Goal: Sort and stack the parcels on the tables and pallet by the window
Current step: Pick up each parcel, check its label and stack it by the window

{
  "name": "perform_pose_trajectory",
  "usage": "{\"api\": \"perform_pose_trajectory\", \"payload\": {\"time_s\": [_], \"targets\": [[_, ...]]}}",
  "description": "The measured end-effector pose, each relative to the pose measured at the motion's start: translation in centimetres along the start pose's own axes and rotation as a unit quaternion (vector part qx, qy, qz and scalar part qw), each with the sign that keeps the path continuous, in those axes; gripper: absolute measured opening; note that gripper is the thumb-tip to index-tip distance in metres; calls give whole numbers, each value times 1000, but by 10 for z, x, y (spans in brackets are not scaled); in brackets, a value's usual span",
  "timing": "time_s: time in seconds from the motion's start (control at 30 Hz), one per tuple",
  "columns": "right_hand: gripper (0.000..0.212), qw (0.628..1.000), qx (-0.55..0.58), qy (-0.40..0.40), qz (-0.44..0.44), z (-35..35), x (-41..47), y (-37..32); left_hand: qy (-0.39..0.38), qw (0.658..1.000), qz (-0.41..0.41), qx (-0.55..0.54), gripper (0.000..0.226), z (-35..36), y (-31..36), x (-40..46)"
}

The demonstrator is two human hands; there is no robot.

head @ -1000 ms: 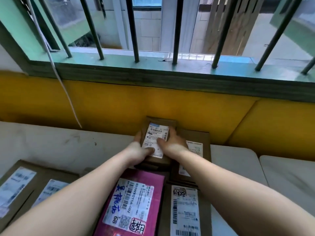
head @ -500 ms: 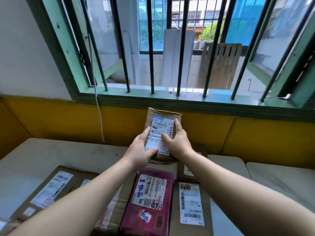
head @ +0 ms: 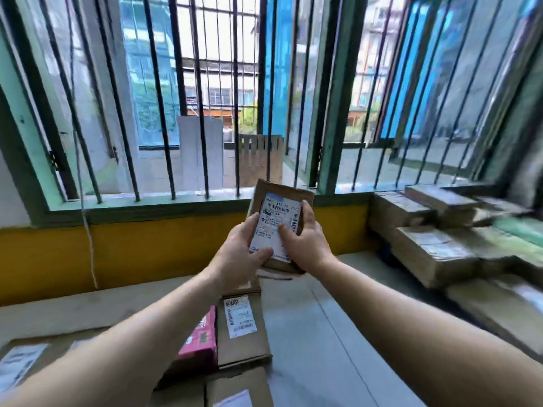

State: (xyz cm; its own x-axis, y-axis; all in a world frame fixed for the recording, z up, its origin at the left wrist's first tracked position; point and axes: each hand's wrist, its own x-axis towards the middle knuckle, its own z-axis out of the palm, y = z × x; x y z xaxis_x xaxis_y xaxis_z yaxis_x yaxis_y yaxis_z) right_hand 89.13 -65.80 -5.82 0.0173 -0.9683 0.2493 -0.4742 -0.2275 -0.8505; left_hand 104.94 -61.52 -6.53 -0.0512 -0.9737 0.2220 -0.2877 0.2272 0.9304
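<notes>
You hold a small brown cardboard parcel (head: 280,227) up in front of the barred window (head: 205,98), clear of the table (head: 308,333). Your left hand (head: 241,257) grips its left edge and lower corner, thumb laid across the bottom of the white shipping label (head: 276,227). Your right hand (head: 305,242) grips the right side, its fingers curled over the edge and its thumb pressed on the label face. The parcel tilts slightly, label turned toward you.

Below your forearms, on the table, lie a pink parcel (head: 199,339) and just beside it, to its right, a flat brown parcel with a white label (head: 242,327). More brown cartons (head: 35,353) sit at the near left corner, partly hidden by your left arm.

To the right, near the window sill, stands a blurred stack of brown parcels (head: 429,230); how many it holds cannot be told. A thin white cord (head: 85,224) hangs down against the yellow wall (head: 147,248) at the left.
</notes>
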Motion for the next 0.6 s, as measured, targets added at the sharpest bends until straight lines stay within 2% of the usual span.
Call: {"api": "perform_pose_trajectory", "payload": {"time_s": [0.13, 0.27, 0.4, 0.6], "targets": [[78, 997, -18, 69, 22, -87, -22, 21, -42, 999, 29, 6, 78, 74, 40, 3], [78, 986, -62, 142, 64, -198, -54, 62, -122, 987, 99, 27, 76, 178, 88, 0], [84, 972, -61, 206, 95, -313, -91, 111, -175, 972, 153, 39, 76, 299, 131, -2], [79, 944, -113, 277, 135, -483, -146, 190, -245, 953, 174, 43, 85, 485, 178, -10]]}}
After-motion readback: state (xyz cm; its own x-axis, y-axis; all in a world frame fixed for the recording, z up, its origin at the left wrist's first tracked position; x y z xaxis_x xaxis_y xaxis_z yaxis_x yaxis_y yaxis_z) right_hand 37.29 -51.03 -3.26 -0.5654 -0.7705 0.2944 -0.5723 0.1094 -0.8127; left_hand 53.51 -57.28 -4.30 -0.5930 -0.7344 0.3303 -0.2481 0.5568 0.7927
